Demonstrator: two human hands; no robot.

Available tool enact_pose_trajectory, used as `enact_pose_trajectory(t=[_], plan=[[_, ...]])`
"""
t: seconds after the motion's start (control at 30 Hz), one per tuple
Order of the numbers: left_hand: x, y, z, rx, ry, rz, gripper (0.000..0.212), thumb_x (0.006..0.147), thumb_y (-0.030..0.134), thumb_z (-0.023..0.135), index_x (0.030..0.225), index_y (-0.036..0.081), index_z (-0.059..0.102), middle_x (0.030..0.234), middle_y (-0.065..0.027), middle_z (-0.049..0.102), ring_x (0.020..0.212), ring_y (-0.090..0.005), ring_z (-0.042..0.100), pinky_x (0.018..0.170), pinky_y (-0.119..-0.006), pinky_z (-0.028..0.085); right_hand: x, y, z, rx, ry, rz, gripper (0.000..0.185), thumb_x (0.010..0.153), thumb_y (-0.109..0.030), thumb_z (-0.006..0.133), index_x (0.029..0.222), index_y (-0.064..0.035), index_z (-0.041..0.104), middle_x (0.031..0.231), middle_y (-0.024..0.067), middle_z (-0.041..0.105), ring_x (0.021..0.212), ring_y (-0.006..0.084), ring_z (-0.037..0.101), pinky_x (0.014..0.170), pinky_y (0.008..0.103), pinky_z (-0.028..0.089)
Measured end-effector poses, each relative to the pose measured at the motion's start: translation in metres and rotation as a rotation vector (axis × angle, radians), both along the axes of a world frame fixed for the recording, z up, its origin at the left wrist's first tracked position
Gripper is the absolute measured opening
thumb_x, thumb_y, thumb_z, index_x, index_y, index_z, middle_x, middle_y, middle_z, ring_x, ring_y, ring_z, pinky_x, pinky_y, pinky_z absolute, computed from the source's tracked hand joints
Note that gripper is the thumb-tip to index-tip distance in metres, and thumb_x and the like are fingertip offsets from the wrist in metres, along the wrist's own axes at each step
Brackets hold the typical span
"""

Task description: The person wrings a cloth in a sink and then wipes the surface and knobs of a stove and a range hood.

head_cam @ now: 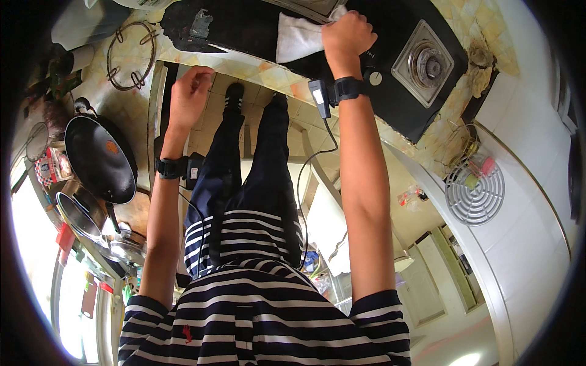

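At the top of the view, my right hand [349,39] grips a white cloth [297,39] lying on the black gas cooktop [247,34]. A round knob [375,78] sits just right of my right wrist, with a burner [425,64] in its square metal tray farther right. Part of another metal tray [306,5] shows beyond the cloth. My left hand [191,94] hangs in front of the counter's edge, fingers loosely curled, with nothing seen in it; how far they close is unclear. A wire pan support ring [109,59] lies on the counter to its left.
On the left stand a black frying pan [96,160], a metal pot [78,215] and a wire strainer [36,142]. A cable [298,183] runs from the right wrist device. A round metal rack [476,190] is at the right, beside the white tiled wall [526,160].
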State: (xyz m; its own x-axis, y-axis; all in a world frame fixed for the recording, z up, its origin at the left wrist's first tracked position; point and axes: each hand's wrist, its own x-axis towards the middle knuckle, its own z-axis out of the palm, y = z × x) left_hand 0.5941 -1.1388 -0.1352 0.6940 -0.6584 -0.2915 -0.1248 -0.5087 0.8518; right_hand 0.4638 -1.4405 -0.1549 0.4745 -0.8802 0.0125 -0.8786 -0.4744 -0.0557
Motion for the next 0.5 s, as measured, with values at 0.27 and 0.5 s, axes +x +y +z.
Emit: enact_pose_trajectory(t=[0.27,0.5], plan=[[0.019,-0.026,-0.01,-0.009,-0.093,0.221,0.018,0.089,0.011,0.056,0.102,0.001,0.065,0.073,-0.0044,0.061,0.061,-0.008,0.05,0.058,-0.024,0.041,0.003,-0.004,-0.007,0.126,-0.055,-0.085,0.068,0.092,-0.032,0.042,0.141,0.0096,0.021,0.145,0.0296,0.023,0.139,0.0424,0.016,0.112,0.0553,0.013],[0.022,-0.045,-0.006,-0.011,-0.085,0.173,0.018,0.09,0.011,0.056,0.103,0.001,0.065,0.076,-0.005,0.063,0.064,-0.0082,0.053,0.061,-0.024,0.043,-0.009,-0.043,0.025,0.654,0.141,0.101,0.087,0.089,-0.045,0.038,0.147,0.0055,-0.003,0.155,0.0245,-0.01,0.144,0.0351,-0.013,0.114,0.0516,-0.007]])
